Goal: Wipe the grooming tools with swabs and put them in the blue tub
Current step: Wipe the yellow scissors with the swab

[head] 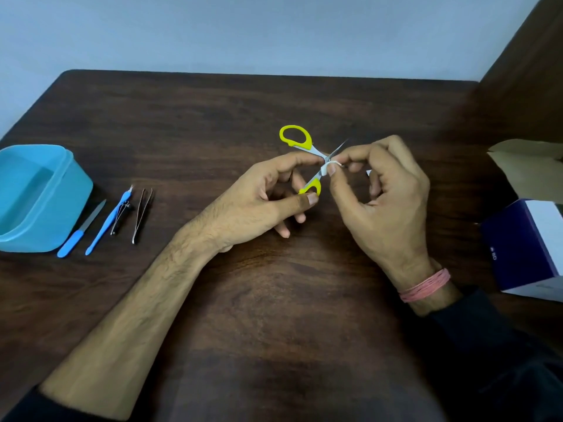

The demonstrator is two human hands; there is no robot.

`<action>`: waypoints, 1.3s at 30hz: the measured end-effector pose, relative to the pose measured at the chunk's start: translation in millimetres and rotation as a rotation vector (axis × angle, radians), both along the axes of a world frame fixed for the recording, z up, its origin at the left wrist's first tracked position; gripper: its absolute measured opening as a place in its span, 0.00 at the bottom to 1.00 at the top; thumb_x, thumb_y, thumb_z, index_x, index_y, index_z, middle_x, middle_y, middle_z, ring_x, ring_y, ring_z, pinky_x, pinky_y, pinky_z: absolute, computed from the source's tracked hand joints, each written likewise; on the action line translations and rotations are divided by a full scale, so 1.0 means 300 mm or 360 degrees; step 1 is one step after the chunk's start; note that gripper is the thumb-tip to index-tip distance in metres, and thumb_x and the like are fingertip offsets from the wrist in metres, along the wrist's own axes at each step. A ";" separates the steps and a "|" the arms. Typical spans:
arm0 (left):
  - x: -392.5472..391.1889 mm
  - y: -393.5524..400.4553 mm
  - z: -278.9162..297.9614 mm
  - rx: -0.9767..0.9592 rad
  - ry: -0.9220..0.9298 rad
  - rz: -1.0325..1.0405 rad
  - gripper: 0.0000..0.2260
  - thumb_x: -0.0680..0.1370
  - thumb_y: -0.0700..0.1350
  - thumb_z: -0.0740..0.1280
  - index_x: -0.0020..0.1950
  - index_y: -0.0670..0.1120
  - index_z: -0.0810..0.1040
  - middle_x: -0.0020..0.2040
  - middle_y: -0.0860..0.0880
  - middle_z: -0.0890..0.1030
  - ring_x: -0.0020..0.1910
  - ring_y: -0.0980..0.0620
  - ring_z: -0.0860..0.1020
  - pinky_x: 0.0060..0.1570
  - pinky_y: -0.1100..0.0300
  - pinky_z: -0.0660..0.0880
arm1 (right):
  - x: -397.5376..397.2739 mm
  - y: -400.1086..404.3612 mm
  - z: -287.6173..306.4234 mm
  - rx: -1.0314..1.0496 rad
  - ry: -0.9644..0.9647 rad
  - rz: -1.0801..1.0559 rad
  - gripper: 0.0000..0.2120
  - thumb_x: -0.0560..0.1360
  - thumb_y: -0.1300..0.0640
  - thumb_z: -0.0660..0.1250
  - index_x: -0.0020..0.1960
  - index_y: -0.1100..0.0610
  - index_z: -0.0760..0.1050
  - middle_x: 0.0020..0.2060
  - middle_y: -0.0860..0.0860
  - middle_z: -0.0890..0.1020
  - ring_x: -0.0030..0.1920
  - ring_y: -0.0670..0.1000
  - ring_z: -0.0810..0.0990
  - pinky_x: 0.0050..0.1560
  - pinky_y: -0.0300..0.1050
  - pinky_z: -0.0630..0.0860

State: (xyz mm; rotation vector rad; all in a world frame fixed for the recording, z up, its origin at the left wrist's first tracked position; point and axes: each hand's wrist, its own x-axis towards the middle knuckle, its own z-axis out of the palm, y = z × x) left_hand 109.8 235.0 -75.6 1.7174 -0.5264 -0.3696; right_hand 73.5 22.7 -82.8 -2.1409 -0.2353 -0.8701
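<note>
left hand (259,199) grips yellow-handled scissors (307,156) mid-desk, blades apart; right hand (384,196) pinches white swab (326,169) at pivot.

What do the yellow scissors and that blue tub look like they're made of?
The small scissors with yellow loop handles: handles look like glossy moulded plastic, blades like bare silvery metal, judging by the pale shine. The light blue rounded tub: probably smooth, slightly translucent plastic, with soft even sheen and rounded moulded corners.
</note>
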 end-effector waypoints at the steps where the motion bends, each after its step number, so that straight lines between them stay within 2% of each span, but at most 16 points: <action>1: 0.000 0.000 0.000 0.0002 0.0002 0.0000 0.21 0.85 0.37 0.73 0.73 0.56 0.79 0.46 0.52 0.80 0.41 0.54 0.84 0.31 0.59 0.81 | 0.002 -0.001 -0.001 0.0004 -0.0003 -0.0010 0.01 0.80 0.61 0.77 0.51 0.58 0.86 0.47 0.52 0.81 0.41 0.36 0.74 0.47 0.30 0.67; 11: 0.003 0.003 -0.002 0.0021 -0.0004 -0.0013 0.21 0.85 0.36 0.72 0.75 0.54 0.79 0.48 0.49 0.79 0.40 0.54 0.83 0.32 0.60 0.81 | 0.009 -0.009 0.000 0.0023 -0.0041 -0.0016 0.01 0.80 0.61 0.77 0.50 0.58 0.86 0.46 0.51 0.81 0.43 0.43 0.78 0.47 0.32 0.68; 23: 0.002 0.000 -0.005 0.0021 -0.0009 -0.0057 0.23 0.84 0.34 0.73 0.70 0.59 0.80 0.47 0.48 0.80 0.39 0.54 0.83 0.32 0.60 0.81 | 0.006 -0.023 -0.004 0.0029 -0.0065 -0.0070 0.02 0.80 0.61 0.76 0.49 0.58 0.85 0.44 0.50 0.82 0.38 0.35 0.72 0.46 0.31 0.66; 36: 0.002 0.000 -0.001 0.0051 0.0028 -0.0042 0.23 0.84 0.33 0.73 0.72 0.58 0.80 0.46 0.49 0.80 0.39 0.54 0.82 0.33 0.60 0.82 | 0.021 -0.030 0.001 0.0107 -0.0051 -0.0146 0.03 0.81 0.60 0.77 0.48 0.58 0.86 0.43 0.52 0.84 0.39 0.38 0.74 0.48 0.30 0.68; 39: 0.002 0.001 -0.004 0.0062 0.0036 -0.0037 0.23 0.84 0.33 0.73 0.72 0.57 0.80 0.46 0.51 0.80 0.39 0.54 0.82 0.33 0.61 0.81 | 0.022 -0.033 0.000 0.0092 -0.0038 -0.0151 0.03 0.81 0.60 0.77 0.48 0.57 0.87 0.42 0.50 0.83 0.38 0.38 0.74 0.47 0.31 0.68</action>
